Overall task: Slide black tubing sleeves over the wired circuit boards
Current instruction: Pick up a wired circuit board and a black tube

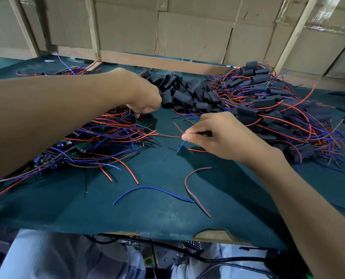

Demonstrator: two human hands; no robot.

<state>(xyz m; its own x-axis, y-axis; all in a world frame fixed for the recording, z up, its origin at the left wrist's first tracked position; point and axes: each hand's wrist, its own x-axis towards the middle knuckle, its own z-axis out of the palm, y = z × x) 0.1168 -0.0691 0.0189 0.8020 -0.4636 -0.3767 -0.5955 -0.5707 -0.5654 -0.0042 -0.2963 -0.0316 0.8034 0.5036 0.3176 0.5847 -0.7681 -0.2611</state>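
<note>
in the head view, the right hand (pixel 214 135) is pinching the bare ends of thin red and blue wires (pixel 167 135) between thumb and fingertips, and the wires are running leftward and slightly up from that grip toward the tangled heap of green circuit boards with red and blue leads (pixel 99 137) lying on the dark green surface (pixel 157 214). their long axis is lying nearly level across the view, so the board they belong to seems to be sitting left of the grip, under the left hand (pixel 145 97).

the left hand is reaching out over that heap, knuckles up and fingers curled downward at its far edge; it is closing on something small and dark there, but what exactly cannot be told. the loose pile of short black tubing sleeves (pixel 183 93) is lying just beside that hand, to its right, so the left hand is the nearer one for fetching a sleeve. further right, the mound of already sleeved boards (pixel 268 105) is spreading behind the right wrist.

the right forearm is coming in low from the lower right, the left arm crossing high from the left edge.
</note>
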